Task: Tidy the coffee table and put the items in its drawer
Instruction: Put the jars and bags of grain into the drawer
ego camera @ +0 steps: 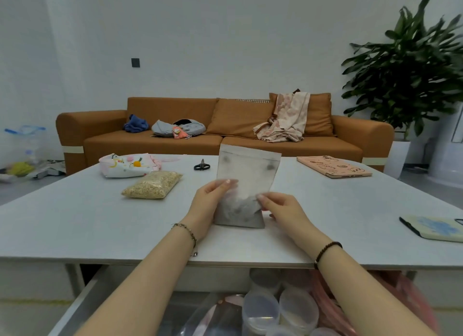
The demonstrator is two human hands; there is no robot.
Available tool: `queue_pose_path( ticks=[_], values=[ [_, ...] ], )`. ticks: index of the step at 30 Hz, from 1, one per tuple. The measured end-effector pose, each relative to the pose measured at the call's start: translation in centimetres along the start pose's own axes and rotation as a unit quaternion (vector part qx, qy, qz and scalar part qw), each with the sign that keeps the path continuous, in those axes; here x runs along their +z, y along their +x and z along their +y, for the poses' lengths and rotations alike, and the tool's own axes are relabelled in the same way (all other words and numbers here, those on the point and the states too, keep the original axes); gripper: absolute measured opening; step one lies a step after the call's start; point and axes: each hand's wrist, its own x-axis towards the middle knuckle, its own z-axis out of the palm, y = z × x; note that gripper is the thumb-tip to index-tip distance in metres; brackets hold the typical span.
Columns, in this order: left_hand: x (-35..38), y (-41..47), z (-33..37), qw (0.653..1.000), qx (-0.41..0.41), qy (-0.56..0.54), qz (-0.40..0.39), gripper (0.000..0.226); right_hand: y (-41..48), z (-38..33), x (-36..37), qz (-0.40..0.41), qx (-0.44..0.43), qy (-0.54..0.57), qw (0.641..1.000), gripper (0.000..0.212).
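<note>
A clear zip bag (246,175) with grey powder in its bottom stands upright on the white coffee table (87,217). My left hand (209,202) grips its left side, thumb and fingers around the plastic. My right hand (283,210) pinches its right edge lower down. Below the table's front edge the drawer (82,293) is pulled out; it holds round plastic tubs (280,308), a clear bag and something pink.
On the table lie a bag of grain (152,185), a printed cloth pouch (125,165), black scissors (201,165), a pink tablet case (334,166) and a pale notebook (436,228) at the right edge. Behind stand an orange sofa (225,125) and a potted plant (411,67).
</note>
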Motion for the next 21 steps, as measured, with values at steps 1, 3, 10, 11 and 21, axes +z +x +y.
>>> queue_pose_path(
  ticks=[1, 3, 10, 11, 21],
  values=[
    [0.0, 0.0, 0.1, 1.000, 0.015, -0.001, -0.005, 0.023, 0.0, -0.3, 0.1, 0.022, -0.016, 0.014, 1.000, 0.017],
    [0.3, -0.1, 0.7, 0.999, 0.029, -0.012, -0.015, 0.026, 0.2, -0.9, 0.0, 0.068, -0.055, 0.046, 0.995, 0.019],
    [0.7, -0.4, 0.3, 0.999, -0.041, 0.019, -0.025, 0.025, 0.3, -0.7, -0.7, 0.077, -0.013, 0.078, 0.994, 0.017],
    [0.7, -0.5, 0.3, 0.999, -0.040, 0.026, -0.023, 0.024, 0.2, -0.9, -0.6, 0.080, -0.020, 0.074, 0.994, 0.017],
    [0.9, -0.8, 1.3, 0.998, -0.003, 0.016, -0.059, 0.026, 0.1, -2.4, -1.0, 0.070, -0.039, 0.091, 0.993, 0.020]
  ],
)
